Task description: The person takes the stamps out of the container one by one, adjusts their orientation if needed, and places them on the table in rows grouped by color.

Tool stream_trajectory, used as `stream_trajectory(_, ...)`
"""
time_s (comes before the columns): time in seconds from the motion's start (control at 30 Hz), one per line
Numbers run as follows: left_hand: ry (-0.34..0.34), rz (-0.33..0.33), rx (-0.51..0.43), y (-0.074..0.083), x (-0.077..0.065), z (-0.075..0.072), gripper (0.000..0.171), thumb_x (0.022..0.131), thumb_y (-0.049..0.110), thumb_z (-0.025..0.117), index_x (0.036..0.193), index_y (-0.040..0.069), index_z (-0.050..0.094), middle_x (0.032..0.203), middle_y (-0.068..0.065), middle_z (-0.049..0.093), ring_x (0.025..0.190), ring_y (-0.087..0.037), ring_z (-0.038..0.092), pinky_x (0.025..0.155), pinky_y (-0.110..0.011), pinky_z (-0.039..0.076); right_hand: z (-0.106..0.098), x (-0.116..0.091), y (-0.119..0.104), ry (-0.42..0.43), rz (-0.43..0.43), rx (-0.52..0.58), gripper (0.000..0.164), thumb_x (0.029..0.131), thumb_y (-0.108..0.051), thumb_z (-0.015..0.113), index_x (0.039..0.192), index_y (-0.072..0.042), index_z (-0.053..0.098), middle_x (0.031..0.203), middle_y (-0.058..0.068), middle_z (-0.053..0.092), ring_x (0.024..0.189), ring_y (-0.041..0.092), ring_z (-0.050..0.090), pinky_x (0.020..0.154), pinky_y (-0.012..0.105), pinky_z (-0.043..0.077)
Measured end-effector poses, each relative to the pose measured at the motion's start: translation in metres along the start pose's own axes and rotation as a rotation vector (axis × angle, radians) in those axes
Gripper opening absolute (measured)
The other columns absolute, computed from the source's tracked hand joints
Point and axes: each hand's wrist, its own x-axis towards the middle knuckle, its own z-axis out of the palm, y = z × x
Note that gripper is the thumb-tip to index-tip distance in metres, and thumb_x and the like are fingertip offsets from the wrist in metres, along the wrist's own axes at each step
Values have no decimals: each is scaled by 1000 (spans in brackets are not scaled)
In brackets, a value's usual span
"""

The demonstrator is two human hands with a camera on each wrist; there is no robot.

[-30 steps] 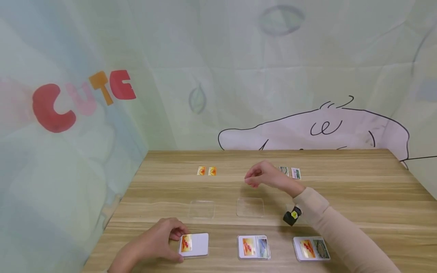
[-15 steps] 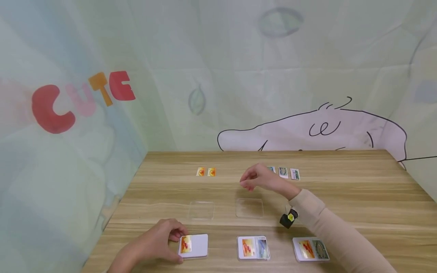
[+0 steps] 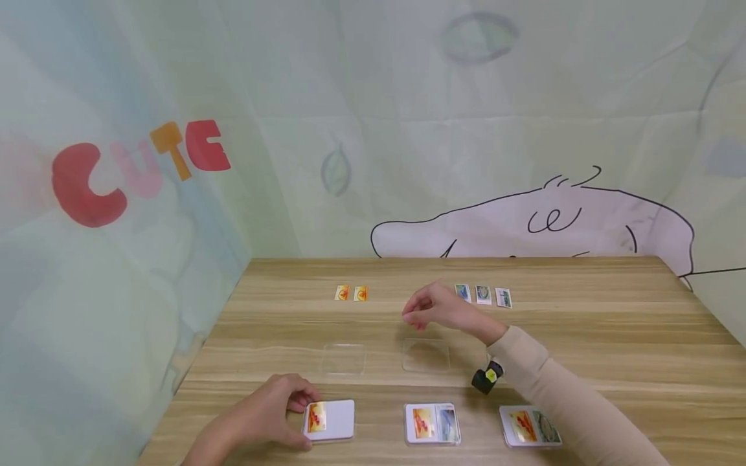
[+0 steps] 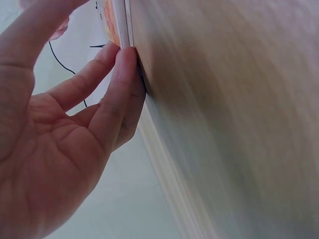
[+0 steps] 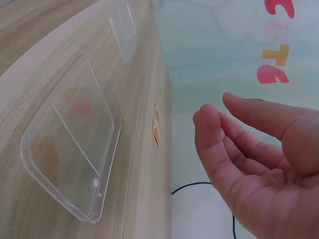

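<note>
In the head view my left hand (image 3: 271,409) grips the left side of a clear plastic case (image 3: 340,419) with a white insert. An orange-red stamp (image 3: 316,417) lies in the insert's left half. The left wrist view shows fingertips on the case's edge (image 4: 121,22). My right hand (image 3: 440,308) hovers over the table behind a clear lid (image 3: 427,355). Its fingers are loosely curled, and the right wrist view shows a gap between thumb and index finger with nothing in it. To its left lie two orange stamps (image 3: 361,294); to its right are a blue stamp (image 3: 463,293) and two others.
Two more cases stand along the front: a middle case (image 3: 432,439) and a right case (image 3: 530,442), each with two stamps. Another clear lid (image 3: 344,359) lies behind the left case. A black wrist-worn device (image 3: 485,379) hangs under the right sleeve. A printed curtain (image 3: 280,162) borders the table.
My right hand has drifted left, away from the row of stamps at the right, and the blue stamp has come into view. The left hand stays on its case.
</note>
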Motion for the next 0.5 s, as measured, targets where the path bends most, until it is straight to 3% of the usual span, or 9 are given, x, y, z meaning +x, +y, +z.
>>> stream_trajectory(0.5,0,-12,15,2,1,0,55,63,22,95,107,5,67,102,-1,63,89,-7,60,80,-26,54,8,4,-3,-36,-22,40,17,95,-8,67,102,8,69,89,24,69,69,17,65,76,53,55)
